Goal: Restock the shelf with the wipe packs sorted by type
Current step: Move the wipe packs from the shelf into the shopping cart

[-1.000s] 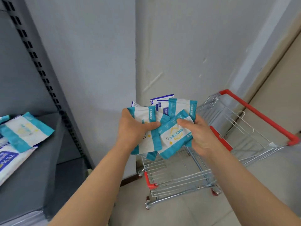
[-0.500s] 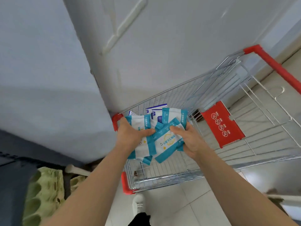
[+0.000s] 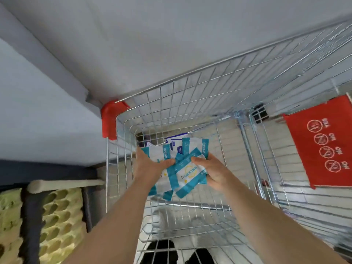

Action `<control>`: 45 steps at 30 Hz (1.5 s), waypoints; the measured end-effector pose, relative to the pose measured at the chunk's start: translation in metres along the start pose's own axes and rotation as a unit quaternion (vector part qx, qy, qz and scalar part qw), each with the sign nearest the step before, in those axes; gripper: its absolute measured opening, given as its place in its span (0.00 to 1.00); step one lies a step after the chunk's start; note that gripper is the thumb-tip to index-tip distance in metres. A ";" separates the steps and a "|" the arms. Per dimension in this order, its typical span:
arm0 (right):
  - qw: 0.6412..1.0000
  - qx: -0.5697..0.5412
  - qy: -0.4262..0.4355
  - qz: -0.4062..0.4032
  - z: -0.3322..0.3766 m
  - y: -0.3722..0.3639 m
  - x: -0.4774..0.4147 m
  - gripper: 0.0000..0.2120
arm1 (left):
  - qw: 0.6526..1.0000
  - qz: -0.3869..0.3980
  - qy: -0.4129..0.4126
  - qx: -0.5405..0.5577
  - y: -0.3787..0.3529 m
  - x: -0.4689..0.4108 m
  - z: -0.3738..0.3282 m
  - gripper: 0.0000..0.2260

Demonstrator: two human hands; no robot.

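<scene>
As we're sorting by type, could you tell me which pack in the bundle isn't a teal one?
The white pack with dark blue print at the far back, peeking above the teal-banded packs; only it lacks teal bands.

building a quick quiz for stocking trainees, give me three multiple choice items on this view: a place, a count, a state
1. Where are the wipe packs? A) on a shelf B) held over the cart basket C) on the tiles
2. Round signs on the red flap? A) two B) four C) six
3. The left hand is? A) empty B) on the cart rim C) gripping packs
B: wire mesh shows beneath them. B: four circles run down it. C: its thumb lies across a teal pack.
</scene>
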State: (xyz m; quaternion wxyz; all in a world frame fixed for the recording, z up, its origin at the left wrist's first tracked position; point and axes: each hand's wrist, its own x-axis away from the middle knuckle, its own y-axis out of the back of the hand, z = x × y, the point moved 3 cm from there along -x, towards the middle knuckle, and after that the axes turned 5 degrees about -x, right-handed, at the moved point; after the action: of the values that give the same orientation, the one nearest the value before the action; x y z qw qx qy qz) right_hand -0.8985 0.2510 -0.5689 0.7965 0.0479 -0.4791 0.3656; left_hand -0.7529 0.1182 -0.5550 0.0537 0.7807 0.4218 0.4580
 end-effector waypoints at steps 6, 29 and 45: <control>0.990 0.132 0.004 -0.049 -0.035 0.013 -0.051 0.07 | 0.998 -0.007 0.037 -0.041 -0.033 -0.036 0.046 0.32; 0.675 0.599 0.431 0.013 0.131 -0.136 0.214 0.27 | 0.873 -0.269 -0.258 -0.315 0.142 0.220 -0.103 0.12; 0.503 0.538 0.646 0.200 0.089 -0.357 0.507 0.23 | 0.775 -0.544 -0.214 -0.241 0.370 0.519 -0.027 0.19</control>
State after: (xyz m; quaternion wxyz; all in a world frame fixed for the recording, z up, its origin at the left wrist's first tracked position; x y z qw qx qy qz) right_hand -0.6006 0.2254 -0.0184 0.6114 0.1208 0.4609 0.6318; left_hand -0.4315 0.2410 -0.0176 0.5690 0.4609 0.6293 0.2604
